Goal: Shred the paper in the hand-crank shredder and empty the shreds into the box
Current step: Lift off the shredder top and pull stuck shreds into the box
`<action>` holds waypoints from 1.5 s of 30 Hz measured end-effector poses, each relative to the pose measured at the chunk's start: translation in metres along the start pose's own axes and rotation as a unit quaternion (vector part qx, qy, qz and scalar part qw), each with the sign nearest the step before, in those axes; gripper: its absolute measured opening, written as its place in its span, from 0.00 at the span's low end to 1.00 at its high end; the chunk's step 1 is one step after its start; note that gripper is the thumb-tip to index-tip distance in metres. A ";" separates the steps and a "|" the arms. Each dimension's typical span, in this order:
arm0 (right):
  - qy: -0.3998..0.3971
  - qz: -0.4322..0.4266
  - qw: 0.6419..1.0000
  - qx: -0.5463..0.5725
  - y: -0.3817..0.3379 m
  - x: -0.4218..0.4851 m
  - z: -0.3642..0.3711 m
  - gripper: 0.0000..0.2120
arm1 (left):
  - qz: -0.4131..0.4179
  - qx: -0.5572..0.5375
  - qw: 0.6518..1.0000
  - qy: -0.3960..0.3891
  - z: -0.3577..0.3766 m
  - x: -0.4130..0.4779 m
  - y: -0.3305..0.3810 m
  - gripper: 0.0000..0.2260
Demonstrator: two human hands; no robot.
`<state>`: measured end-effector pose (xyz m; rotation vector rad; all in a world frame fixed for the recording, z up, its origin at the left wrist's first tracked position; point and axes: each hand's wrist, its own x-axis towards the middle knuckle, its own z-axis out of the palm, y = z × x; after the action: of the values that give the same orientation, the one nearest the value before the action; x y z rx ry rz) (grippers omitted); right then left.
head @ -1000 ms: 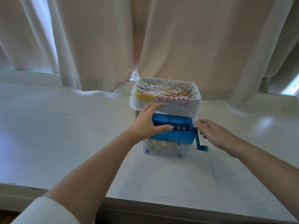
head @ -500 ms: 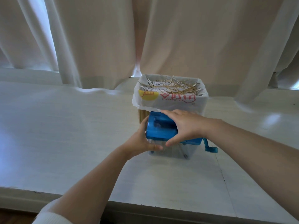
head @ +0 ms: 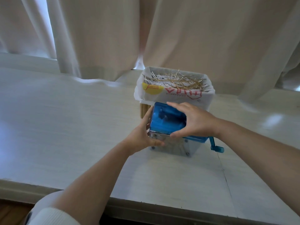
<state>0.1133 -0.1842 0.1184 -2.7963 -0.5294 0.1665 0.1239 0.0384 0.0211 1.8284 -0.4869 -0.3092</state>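
Note:
The hand-crank shredder stands on the white table [head: 65, 127], just in front of the box. Its blue top unit [head: 167, 121] is tilted up at the left over the clear bin [head: 183, 147], which holds some shreds. My right hand [head: 193, 122] grips the blue top from above. My left hand [head: 142, 135] holds the bin's left end. The blue crank handle [head: 216, 146] hangs free at the right. The box [head: 175, 96] is lined with a white plastic bag and filled with white and tan paper shreds [head: 177, 81].
Beige curtains [head: 178, 33] hang right behind the box along the table's far side. The table's front edge [head: 146, 207] runs close to my body. A seam in the tabletop [head: 225, 177] runs toward me at the right.
My right hand moved from beside the crank onto the blue top. My left hand slid from the top down to the bin's left end. The blue top has tilted up at its left side.

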 end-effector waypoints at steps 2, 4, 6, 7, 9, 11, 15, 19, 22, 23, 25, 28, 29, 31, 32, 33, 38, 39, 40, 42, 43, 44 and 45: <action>-0.010 0.001 1.000 -0.006 -0.002 0.000 -0.001 0.53 | -0.003 0.005 1.000 -0.003 0.000 -0.001 0.003 0.55; -0.024 0.000 1.000 -0.007 -0.003 0.001 -0.003 0.53 | -0.009 0.007 1.000 -0.004 0.001 -0.003 0.005 0.55; -0.038 0.002 0.999 0.005 -0.003 0.002 -0.009 0.52 | -0.014 0.012 1.000 -0.004 0.002 -0.004 0.008 0.55; -0.043 0.003 0.999 0.011 -0.003 0.002 -0.012 0.52 | -0.015 0.014 1.000 -0.004 0.001 -0.004 0.009 0.56; -0.049 0.003 0.998 0.027 -0.002 0.003 -0.021 0.51 | -0.013 0.027 1.000 -0.007 0.001 -0.004 0.012 0.56; -0.057 0.005 0.996 0.065 -0.002 0.003 -0.031 0.51 | -0.014 0.041 0.999 -0.010 0.000 -0.003 0.013 0.56; -0.061 0.009 0.991 0.118 -0.002 -0.003 -0.054 0.47 | -0.003 0.048 0.999 -0.006 0.000 -0.007 0.014 0.58; -0.078 0.037 0.961 0.261 0.005 -0.015 -0.075 0.33 | 0.026 0.043 0.998 0.036 -0.003 -0.011 0.018 0.55; -0.084 0.048 0.936 0.339 0.012 -0.024 -0.082 0.22 | 0.042 0.033 0.993 0.101 -0.003 -0.010 0.035 0.48; -0.081 0.052 0.931 0.353 0.014 -0.027 -0.082 0.21 | 0.051 0.028 0.990 0.125 -0.002 -0.009 0.043 0.44; -0.077 0.055 0.923 0.374 0.016 -0.030 -0.081 0.20 | 0.063 0.017 0.986 0.156 0.002 -0.005 0.061 0.36; -0.076 0.050 0.919 0.384 0.015 -0.033 -0.079 0.21 | 0.056 0.014 0.989 0.133 0.013 0.002 0.091 0.21; -0.076 0.047 0.920 0.383 0.015 -0.035 -0.078 0.20 | 0.057 0.019 0.991 0.119 0.018 0.004 0.100 0.18; -0.073 0.045 0.921 0.379 0.013 -0.036 -0.077 0.19 | 0.061 0.006 0.993 0.097 0.027 0.008 0.115 0.17; -0.072 0.045 0.922 0.378 0.013 -0.036 -0.076 0.19 | 0.057 -0.010 0.994 0.094 0.030 0.009 0.121 0.16; -0.072 0.045 0.922 0.379 0.012 -0.038 -0.077 0.19 | 0.054 -0.028 0.993 0.097 0.033 0.011 0.125 0.14; -0.070 0.051 0.910 0.405 0.017 -0.042 -0.080 0.18 | 0.068 -0.050 0.989 0.119 0.036 0.010 0.128 0.05; -0.063 0.056 0.908 0.410 0.019 -0.042 -0.081 0.21 | 0.075 -0.033 0.989 0.122 0.033 0.010 0.127 0.04; -0.055 0.063 0.906 0.416 0.020 -0.043 -0.082 0.24 | 0.080 0.000 0.989 0.128 0.030 0.010 0.124 0.04; -0.047 0.071 0.897 0.434 0.022 -0.047 -0.083 0.26 | 0.070 0.113 0.982 0.135 0.023 0.011 0.117 0.06; -0.045 0.076 0.891 0.446 0.024 -0.049 -0.085 0.26 | 0.060 0.176 0.974 0.131 0.020 0.012 0.114 0.07; -0.045 0.082 0.885 0.457 0.025 -0.051 -0.086 0.26 | 0.053 0.234 0.963 0.122 0.018 0.013 0.110 0.07; -0.044 0.089 0.879 0.467 0.026 -0.053 -0.087 0.26 | 0.047 0.282 0.952 0.106 0.017 0.014 0.107 0.07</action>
<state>0.0879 -0.2498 0.1965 -1.8782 -0.1268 0.4511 0.1099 -0.0097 0.1186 2.3489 -0.5460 0.1103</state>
